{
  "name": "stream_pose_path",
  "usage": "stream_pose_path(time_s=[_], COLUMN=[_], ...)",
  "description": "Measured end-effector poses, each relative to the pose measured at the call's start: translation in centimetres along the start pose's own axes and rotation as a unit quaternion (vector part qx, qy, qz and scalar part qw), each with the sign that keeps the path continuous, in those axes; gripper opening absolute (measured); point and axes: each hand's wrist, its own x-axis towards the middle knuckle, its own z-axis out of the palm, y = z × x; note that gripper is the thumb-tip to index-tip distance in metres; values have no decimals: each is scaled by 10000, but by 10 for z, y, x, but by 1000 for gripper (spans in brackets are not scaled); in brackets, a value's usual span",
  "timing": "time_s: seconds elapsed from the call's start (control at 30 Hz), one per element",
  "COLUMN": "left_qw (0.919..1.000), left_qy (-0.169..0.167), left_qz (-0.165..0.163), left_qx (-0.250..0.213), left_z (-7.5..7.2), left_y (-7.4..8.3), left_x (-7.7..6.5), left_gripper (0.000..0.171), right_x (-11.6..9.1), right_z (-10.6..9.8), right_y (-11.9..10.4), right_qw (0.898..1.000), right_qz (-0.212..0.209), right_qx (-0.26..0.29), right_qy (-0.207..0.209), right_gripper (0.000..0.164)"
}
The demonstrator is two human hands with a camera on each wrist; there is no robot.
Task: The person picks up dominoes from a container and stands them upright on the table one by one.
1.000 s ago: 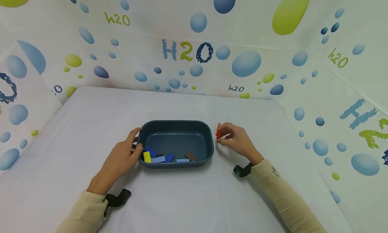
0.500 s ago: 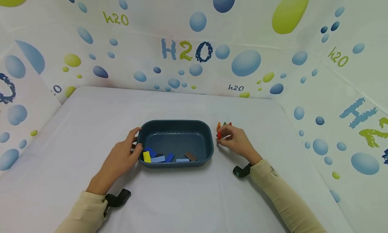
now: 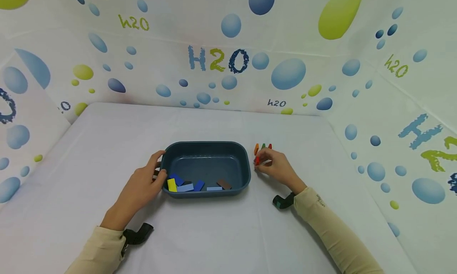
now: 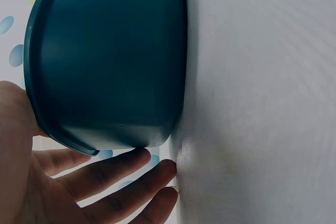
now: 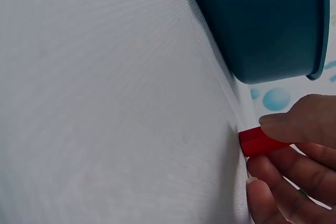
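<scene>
In the head view a dark teal plastic tub stands on the white cloth. My left hand rests against its left end, thumb and index finger at the rim; the left wrist view shows the other fingers spread and fairly straight beside the wall. Right of the tub, my right hand pinches a small red block between thumb and fingers. In the right wrist view this red block has its lower end at the cloth. Just behind stand an orange block, a green block and another red block.
Inside the tub, along its near wall, lie several flat blocks, among them a yellow block, a light blue block and a brown block. White cloth covers the table. A printed curtain hangs behind and at both sides.
My right hand has drawn slightly toward me with the red block, uncovering the green and second red blocks behind. My left hand keeps its place at the tub.
</scene>
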Motion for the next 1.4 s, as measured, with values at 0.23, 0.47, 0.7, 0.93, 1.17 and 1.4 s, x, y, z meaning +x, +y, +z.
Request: stream_pose_path(time_s=[0.23, 0.47, 0.7, 0.93, 1.17, 1.4], left_qw=[10000, 10000, 10000, 10000, 9999, 10000], left_qy=[4, -7, -38, 5, 19, -9], left_qz=[38, 61, 45, 90, 114, 66], left_qx=[0, -4, 9, 5, -19, 7], left_z=[-1, 0, 0, 0, 0, 0], left_y=[0, -1, -1, -1, -1, 0], left_x=[0, 1, 1, 2, 3, 2], left_gripper=[58, 59, 58, 58, 57, 57], right_x=[0, 1, -2, -6, -5, 9], right_z=[0, -2, -10, -29, -47, -51], right_y=[1, -1, -11, -32, -63, -93], right_qw=[9999, 9997, 9984, 9951, 9932, 9910], right_qz=[-13, 110, 210, 168, -207, -982], right_qx=[-113, -178, -345, -812, -1083, -804], right_qy=[-25, -160, -407, -534, -381, -428], right_gripper=[24, 28, 34, 39, 39, 31])
